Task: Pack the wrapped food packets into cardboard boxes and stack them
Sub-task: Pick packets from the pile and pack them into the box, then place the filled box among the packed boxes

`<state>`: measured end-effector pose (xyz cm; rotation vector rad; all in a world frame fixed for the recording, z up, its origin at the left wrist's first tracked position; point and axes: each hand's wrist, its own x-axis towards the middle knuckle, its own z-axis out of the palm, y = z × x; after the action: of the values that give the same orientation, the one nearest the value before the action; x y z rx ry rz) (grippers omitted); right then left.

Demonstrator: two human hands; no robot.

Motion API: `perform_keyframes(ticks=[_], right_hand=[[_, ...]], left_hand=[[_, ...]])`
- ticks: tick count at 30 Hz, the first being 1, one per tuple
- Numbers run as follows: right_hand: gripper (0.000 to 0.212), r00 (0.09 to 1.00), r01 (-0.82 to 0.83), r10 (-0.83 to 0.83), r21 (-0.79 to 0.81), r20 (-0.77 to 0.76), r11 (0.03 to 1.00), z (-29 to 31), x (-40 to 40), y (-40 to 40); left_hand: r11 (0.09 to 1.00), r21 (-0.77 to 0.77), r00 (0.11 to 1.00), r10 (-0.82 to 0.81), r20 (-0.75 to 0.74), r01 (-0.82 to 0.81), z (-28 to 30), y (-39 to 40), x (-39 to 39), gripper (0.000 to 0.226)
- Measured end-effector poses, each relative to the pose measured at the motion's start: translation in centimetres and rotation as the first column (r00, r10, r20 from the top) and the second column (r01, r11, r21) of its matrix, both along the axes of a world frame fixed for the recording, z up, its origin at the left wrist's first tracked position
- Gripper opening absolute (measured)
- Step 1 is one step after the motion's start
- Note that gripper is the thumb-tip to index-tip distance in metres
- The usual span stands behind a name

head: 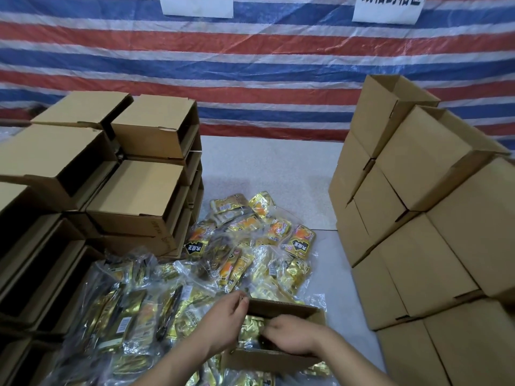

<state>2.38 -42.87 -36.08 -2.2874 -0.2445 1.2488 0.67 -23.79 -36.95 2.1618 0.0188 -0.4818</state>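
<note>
Head view, largest first: striped red-white-blue tarp (264, 79) hangs as backdrop, two white paper signs (197, 5) taped on it, text cut off. White worktop (267, 168) below it. Right side: tall stack of closed cardboard boxes (423, 213), several tiers, running from the back toward the camera. Left side: stacks of open-sided cardboard boxes (150, 126), dark interiors facing right, piled in two or three columns. Centre and lower left: loose heap of gold wrapped food packets (242, 240) in clear plastic bags, spread over the worktop between the two stacks, some with orange print and a black label. Bottom centre: one open cardboard box (289, 307) sits on the heap, near the camera, top open, gold packets visible inside. Left hand (223, 321) at the box's left wall, fingers curled over the far-left rim, gripping the edge. Right hand (289, 335) inside the box, fingers bent down onto a gold packet (250, 327), pressing or pinching it; cannot tell which.
</note>
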Motion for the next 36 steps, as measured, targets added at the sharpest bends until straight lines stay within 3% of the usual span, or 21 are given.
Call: perform_keyframes(ticks=[3,5,7,8,10,11,14,17,25,28,30,31,34,36], right_hand=[[0.027,0.967,0.178,-0.209,0.199,0.145,0.964,2.0,0.6,-2.0],[0.023,0.891,0.199,-0.293,0.281,0.347,0.939,3.1,1.3,-3.4],[0.008,0.801,0.168,-0.284,0.256,0.527,0.952,3.7,2.0,-4.8],[0.02,0.785,0.127,-0.206,0.173,0.585,0.977,3.7,2.2,-5.2],[0.052,0.82,0.026,-0.012,-0.016,0.572,1.0,3.0,2.5,-5.7],[0.057,0.842,-0.004,0.051,-0.089,0.537,0.996,2.4,2.5,-5.6],[0.04,0.86,-0.059,0.144,-0.185,0.489,0.981,0.2,1.8,-4.7],[0.018,0.819,-0.044,0.176,-0.247,0.546,0.968,-1.2,1.0,-4.2],[0.008,0.772,-0.012,0.126,-0.184,0.623,0.983,1.7,0.1,-5.8],[0.008,0.753,0.097,0.02,-0.141,0.657,0.985,4.7,-0.6,-7.2],[0.014,0.715,0.215,-0.075,-0.117,0.695,0.97,7.1,-1.2,-8.5],[0.016,0.69,0.272,-0.12,-0.102,0.714,0.957,8.5,-1.5,-9.2],[0.016,0.62,0.399,-0.237,-0.04,0.747,0.916,12.8,-2.8,-11.4],[0.014,0.594,0.456,-0.277,-0.033,0.755,0.889,15.4,-4.0,-13.1]], left_hand=[[0.999,-0.038,1.0,0.013,-0.027,-0.014,0.0,0.3,0.0,0.024],[0.999,-0.04,0.999,0.019,-0.028,-0.021,0.0,0.3,0.1,0.026],[0.999,-0.033,1.0,0.018,-0.022,-0.019,0.0,0.2,0.2,0.026],[0.999,-0.029,1.0,0.016,-0.023,-0.016,0.0,0.2,0.2,0.026],[1.0,-0.029,0.999,0.011,-0.038,-0.012,0.1,0.2,0.3,0.027],[1.0,-0.026,0.999,0.008,-0.046,-0.01,0.1,0.3,0.3,0.027],[1.0,-0.012,0.999,-0.001,-0.049,0.001,0.2,0.3,0.4,0.027],[1.0,0.011,0.998,-0.021,-0.058,0.022,0.5,0.1,0.3,0.027],[0.999,-0.029,0.995,-0.034,-0.092,0.032,3.5,-0.6,1.0,0.022],[0.994,0.046,0.977,-0.109,0.183,0.102,5.9,-2.3,1.4,0.039],[0.964,0.179,0.884,-0.252,0.393,0.196,8.0,-3.7,1.4,0.058],[0.927,0.283,0.797,-0.36,0.485,0.247,9.1,-4.4,1.3,0.062],[0.739,0.574,0.39,-0.673,0.628,0.352,12.0,-6.7,1.3,0.063],[0.631,0.653,0.203,-0.766,0.61,0.419,13.7,-8.2,1.7,0.06]])
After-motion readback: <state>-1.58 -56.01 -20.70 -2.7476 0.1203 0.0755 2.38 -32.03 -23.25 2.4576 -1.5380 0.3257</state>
